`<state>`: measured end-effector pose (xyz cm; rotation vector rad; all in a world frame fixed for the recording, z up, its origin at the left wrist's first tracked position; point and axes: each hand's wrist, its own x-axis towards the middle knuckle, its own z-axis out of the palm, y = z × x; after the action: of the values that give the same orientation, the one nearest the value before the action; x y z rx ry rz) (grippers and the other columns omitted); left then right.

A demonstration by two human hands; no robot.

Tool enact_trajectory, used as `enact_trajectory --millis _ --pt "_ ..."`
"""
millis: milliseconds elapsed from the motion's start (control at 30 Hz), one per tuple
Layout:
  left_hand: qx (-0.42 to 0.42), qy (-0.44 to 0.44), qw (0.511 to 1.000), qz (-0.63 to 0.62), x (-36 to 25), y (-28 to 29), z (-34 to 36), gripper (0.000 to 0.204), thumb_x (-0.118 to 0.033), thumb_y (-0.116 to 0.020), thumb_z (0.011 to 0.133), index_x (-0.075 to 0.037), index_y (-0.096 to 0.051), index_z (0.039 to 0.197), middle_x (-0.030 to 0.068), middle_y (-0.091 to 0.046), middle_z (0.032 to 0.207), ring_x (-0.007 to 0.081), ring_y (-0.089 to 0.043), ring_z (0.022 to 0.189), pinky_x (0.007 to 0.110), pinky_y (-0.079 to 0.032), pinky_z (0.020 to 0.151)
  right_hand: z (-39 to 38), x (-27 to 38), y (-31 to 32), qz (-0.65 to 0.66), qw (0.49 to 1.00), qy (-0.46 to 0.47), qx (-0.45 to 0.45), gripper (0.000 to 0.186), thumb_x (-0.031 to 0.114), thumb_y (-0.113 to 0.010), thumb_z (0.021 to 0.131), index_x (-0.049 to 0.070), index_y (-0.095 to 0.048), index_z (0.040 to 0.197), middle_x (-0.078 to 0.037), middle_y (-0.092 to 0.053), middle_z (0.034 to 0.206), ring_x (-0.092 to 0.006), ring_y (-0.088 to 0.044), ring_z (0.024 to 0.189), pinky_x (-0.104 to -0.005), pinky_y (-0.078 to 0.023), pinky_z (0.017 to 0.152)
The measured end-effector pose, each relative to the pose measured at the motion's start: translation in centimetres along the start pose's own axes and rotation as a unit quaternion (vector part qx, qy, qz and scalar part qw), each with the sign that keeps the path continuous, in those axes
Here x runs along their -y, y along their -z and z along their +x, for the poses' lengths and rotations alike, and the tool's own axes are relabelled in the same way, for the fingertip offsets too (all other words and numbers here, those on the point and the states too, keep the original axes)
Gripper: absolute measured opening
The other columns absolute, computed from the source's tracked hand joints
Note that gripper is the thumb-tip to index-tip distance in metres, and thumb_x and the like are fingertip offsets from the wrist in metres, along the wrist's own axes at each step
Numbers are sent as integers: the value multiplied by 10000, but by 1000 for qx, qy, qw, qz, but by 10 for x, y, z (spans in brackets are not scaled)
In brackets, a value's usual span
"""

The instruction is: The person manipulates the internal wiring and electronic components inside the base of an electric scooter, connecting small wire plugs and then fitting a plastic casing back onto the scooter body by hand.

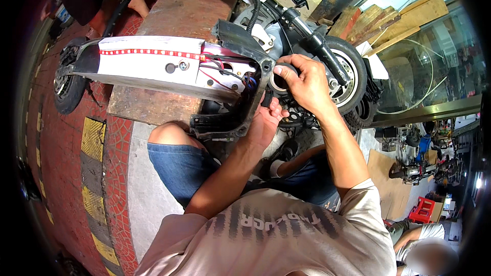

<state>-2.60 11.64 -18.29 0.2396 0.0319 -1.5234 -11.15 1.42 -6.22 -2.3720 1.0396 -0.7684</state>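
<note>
The person's right hand [308,86] pinches a dark, round ring-shaped roll [276,90] just beside a black plastic end frame [264,75]; the left hand [264,125] curls below, its hold unclear. Red, black and blue wires [217,67] lie inside the long white scooter body's [138,65] open end.

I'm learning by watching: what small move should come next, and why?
Perhaps raise the left hand to steady the black ring: only the right hand appears to grip it, and the left hand's fingertips are just below.
</note>
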Motion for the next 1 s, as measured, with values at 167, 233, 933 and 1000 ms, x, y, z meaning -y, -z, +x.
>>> enact_trajectory --millis 167,233,933,1000 --pt "-11 -36 997 64 9 9 4 356 -467 -511 1134 -132 -630 1157 -29 -568 786 110 -545 731 376 -512 778 -2 8 -9 -17 999 -19 -44 205 147 -805 909 -1 -771 1048 -143 -740 888 -208 -652 672 -346 -507 640" --pt "-21 -63 993 102 13 9 2 376 -476 -498 1138 -124 -631 1162 -20 -596 813 118 -579 766 369 -530 788 -4 5 -14 -3 998 -11 -65 213 146 -808 905 -2 -770 1054 -138 -736 881 -189 -623 650 -344 -499 630" --pt "-76 -258 841 469 24 6 2 248 -251 -568 1123 -31 -667 1179 22 -704 936 88 -612 760 263 -514 710 13 17 31 -79 990 -13 114 293 290 -804 913 6 -790 981 -210 -730 791 -343 -731 720 -436 -549 696" --pt "-104 -247 848 458 27 4 4 226 -235 -555 1121 -37 -659 1153 22 -704 936 84 -601 760 262 -503 708 12 27 39 -107 983 16 148 389 289 -797 913 14 -685 1162 -237 -716 844 -443 -718 848 -497 -552 782"
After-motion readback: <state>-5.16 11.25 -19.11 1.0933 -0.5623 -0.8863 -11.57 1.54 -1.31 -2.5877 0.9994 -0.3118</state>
